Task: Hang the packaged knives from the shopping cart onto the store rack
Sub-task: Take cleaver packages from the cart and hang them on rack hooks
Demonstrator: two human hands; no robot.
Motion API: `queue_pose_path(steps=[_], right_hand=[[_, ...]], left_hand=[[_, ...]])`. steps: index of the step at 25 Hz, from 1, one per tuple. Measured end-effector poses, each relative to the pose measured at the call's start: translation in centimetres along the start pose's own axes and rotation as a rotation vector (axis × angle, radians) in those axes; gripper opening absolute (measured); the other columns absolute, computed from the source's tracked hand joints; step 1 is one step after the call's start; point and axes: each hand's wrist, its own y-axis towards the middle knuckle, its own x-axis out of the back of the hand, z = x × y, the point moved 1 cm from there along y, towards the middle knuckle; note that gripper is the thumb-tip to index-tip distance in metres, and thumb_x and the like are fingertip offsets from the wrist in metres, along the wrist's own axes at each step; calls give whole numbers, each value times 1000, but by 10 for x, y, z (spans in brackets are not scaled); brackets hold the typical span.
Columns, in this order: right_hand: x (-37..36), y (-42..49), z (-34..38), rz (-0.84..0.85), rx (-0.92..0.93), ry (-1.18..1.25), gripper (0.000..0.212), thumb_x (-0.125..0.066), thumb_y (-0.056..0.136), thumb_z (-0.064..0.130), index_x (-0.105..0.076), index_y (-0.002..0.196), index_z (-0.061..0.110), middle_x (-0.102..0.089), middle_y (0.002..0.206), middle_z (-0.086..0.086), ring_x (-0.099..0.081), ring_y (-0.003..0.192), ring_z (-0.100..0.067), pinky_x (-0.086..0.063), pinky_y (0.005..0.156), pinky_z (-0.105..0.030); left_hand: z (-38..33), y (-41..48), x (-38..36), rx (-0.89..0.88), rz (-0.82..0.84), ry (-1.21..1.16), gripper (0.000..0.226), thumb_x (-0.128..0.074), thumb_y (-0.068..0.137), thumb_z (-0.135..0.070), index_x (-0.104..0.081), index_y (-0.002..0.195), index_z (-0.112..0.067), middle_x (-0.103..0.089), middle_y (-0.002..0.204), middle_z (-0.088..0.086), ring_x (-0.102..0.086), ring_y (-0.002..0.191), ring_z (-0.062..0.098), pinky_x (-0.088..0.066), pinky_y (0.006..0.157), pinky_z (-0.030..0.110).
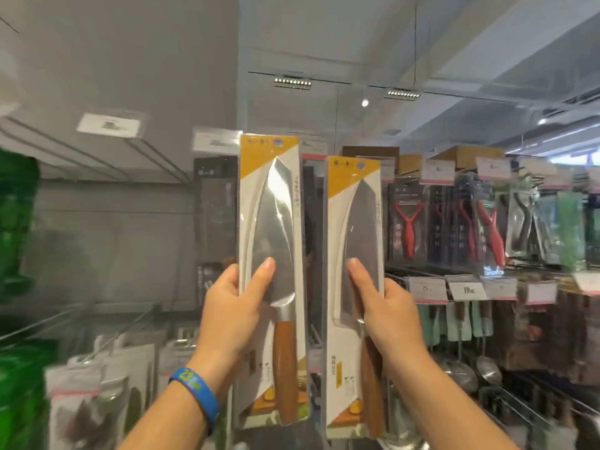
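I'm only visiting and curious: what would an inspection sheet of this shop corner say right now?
Surface: no table; grey rack panel with bare hooks.
Job's things: left packaged knife and right packaged knife, upright, apart, not yet hung; cart not in view.
Clutter: hanging red peelers, price tags, ladles.
Grippers: left hand grips the left pack, right hand the right pack, thumbs on the fronts.
Cables: thin dark line below the ceiling; unclear what it is.
Surroundings: ceiling lights; blue wristband on the left wrist.
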Motion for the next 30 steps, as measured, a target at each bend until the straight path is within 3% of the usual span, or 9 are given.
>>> queue_pose_path(steps=[4, 6, 8, 10, 14, 16, 21, 26, 30], right_hand=[[26, 60, -27, 83, 68, 86, 45, -71, 77, 68, -74, 91, 25, -77, 84, 15, -73, 76, -2, -55, 61, -21], [38, 87, -43, 73, 143, 98, 25, -77, 84, 49, -70, 98, 30, -76, 90, 16, -72, 81, -2, -57, 66, -23], [51, 112, -55, 10, 146, 85, 13, -77, 89, 34, -68, 97, 31, -76, 89, 11, -71, 78, -1, -56, 65, -25], [62, 133, -62, 2, 76, 116, 14, -78, 87, 39, -71, 92, 28, -78, 86, 6, -73, 73, -5, -57, 60, -26], [76, 165, -58, 38, -6, 30, 57, -76, 70, 73, -76, 84, 17, -77, 77, 2, -75, 72, -19, -62, 69, -40], [78, 178, -51, 18, 22, -25, 69, -73, 70, 77, -73, 90, 11, -76, 81, -3, -73, 76, -24, -59, 70, -38], [95, 193, -47, -36, 101, 11, 35, -74, 79, 61, -62, 100, 36, -71, 88, 16, -69, 73, -3, -51, 56, -20], [92, 204, -54, -47, 55, -259, 33, -70, 81, 60, -57, 95, 32, -66, 92, 12, -63, 79, -8, -45, 58, -28], [91, 219, -36, -72, 155, -224, 35, -72, 84, 60, -58, 97, 31, -67, 99, 8, -64, 82, -10, -52, 63, -30]], left_hand=[[26, 22, -65, 58, -25, 31, 46, -66, 79, -62, -74, 70, -18, -73, 65, -7, -64, 52, 1, -43, 43, 12], [42, 27, -92, 67, -23, 36, 40, -65, 79, -63, -75, 68, -26, -73, 64, -5, -65, 53, 2, -44, 45, 14], [56, 35, -115, 65, -4, 61, 42, -66, 83, -58, -74, 76, -18, -74, 70, 2, -68, 61, 7, -48, 52, 22], [65, 43, -131, 42, 18, 134, 44, -67, 84, -54, -70, 79, -10, -73, 73, 6, -66, 60, 10, -48, 53, 24], [70, 63, -159, -3, 7, 155, 32, -70, 85, -45, -65, 82, -13, -69, 67, 2, -64, 55, 11, -50, 49, 24], [72, 73, -172, 7, -3, 151, 39, -71, 83, -47, -60, 75, -11, -63, 58, -2, -59, 49, 8, -45, 47, 23], [79, 90, -191, -30, -46, 163, 50, -67, 83, -56, -58, 56, -14, -52, 48, -1, -46, 44, 4, -38, 44, 20], [84, 91, -187, 10, -65, 200, 54, -65, 83, -58, -53, 52, -15, -51, 47, 1, -42, 41, 3, -34, 40, 17], [85, 90, -180, 37, -20, 201, 54, -66, 82, -59, -50, 41, -26, -46, 41, -9, -38, 37, 3, -32, 43, 20]])
